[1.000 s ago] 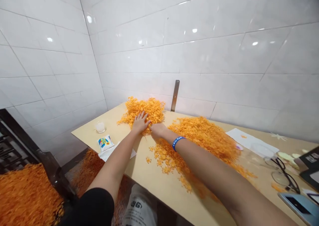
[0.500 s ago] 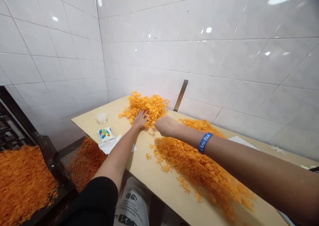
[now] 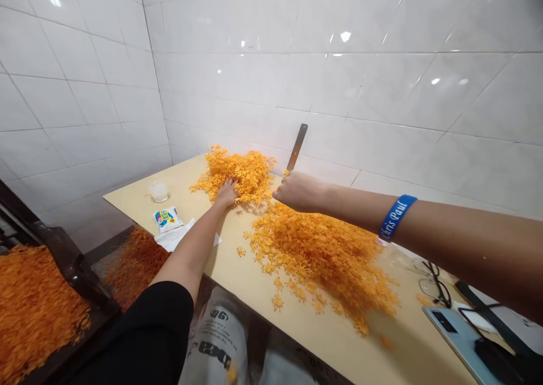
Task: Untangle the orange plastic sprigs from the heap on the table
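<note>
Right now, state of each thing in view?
left hand: fingers in the far pile
right hand: fingers curled, contents unclear
far pile: loosely heaped
near pile: spread out, edges scattered
cup: upright
packet: lying flat, seal unclear
metal strip: standing tilted
glasses: lying down, folding unclear
phone: flat, camera side up
wristband: worn

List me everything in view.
Far pile: 1, orange, far end
Near pile: 1, orange, centre
Cup: 1, whitish, table left
Packet: 1, multicoloured, near cup
Paper: 1+, white, near packet
Strip: 1, grey, by wall
Glasses: 1, black, right
Phone: 1, bluish, right
Table: 1, beige, centre
Sacks: 2, whitish, below table
Heaps: 2, orange, lower left
Walls: 2, white, background
Wristband: 1, blue, right forearm
Left hand: 1, at far pile
Right hand: 1, above table
</note>
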`<state>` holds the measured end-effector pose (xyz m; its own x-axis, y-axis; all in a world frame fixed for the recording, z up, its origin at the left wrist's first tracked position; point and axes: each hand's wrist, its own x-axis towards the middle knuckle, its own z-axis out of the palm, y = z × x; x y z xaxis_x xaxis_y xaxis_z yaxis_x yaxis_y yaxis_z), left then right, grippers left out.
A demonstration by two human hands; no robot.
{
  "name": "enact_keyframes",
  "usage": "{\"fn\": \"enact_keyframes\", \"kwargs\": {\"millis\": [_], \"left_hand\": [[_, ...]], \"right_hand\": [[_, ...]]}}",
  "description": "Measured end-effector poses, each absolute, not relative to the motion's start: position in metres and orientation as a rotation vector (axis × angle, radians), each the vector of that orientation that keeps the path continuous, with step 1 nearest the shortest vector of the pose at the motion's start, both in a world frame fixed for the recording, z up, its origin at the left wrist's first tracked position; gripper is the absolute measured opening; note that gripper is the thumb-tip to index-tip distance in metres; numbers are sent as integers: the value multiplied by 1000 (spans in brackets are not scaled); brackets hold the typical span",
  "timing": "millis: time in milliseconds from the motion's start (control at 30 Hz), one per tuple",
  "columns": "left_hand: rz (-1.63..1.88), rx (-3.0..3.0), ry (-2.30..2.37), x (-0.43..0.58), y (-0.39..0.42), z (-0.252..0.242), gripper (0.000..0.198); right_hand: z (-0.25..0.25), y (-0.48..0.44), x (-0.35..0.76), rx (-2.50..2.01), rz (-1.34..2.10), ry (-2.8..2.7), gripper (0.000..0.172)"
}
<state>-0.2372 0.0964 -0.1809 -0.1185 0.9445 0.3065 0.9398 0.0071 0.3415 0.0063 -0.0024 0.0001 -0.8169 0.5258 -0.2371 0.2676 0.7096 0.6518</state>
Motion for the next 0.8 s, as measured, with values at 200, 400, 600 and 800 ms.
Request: {"fn": "enact_keyframes", "kwargs": {"millis": [200, 400, 600, 800], "left_hand": [[674, 2064, 2186, -230, 91, -179, 56], [581, 2032, 2138, -233, 107, -186, 63], [567, 2042, 2173, -240, 121, -195, 62], [525, 2058, 2237, -245, 112, -195, 71]], "right_hand": [[-20, 1, 16, 783, 807, 2616, 23], [-24, 14, 22, 868, 907, 2590, 69], [-32, -9, 19, 804, 1032, 2477, 57], [14, -34, 47, 616, 1176, 2565, 65]]}}
